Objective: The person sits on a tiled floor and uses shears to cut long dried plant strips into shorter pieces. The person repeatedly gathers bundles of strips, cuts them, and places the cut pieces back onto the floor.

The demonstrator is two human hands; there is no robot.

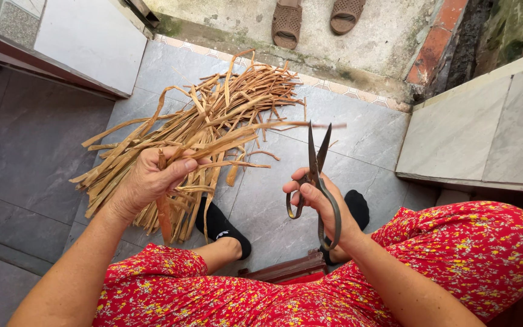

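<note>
The left hand (149,178) is closed around a bunch of tan, fibrous strips (213,142); the right hand (322,203) grips dark metal scissors (317,175), blades slightly parted just beside the strip tips. Most strips lie uncut in a loose pile (237,97) on the grey tiled floor (25,157); trimmed pieces, if any, are hard to tell.

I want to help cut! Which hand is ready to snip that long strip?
The right hand: it grips the scissors, blades open near the strip. The left hand only holds strips.
</note>
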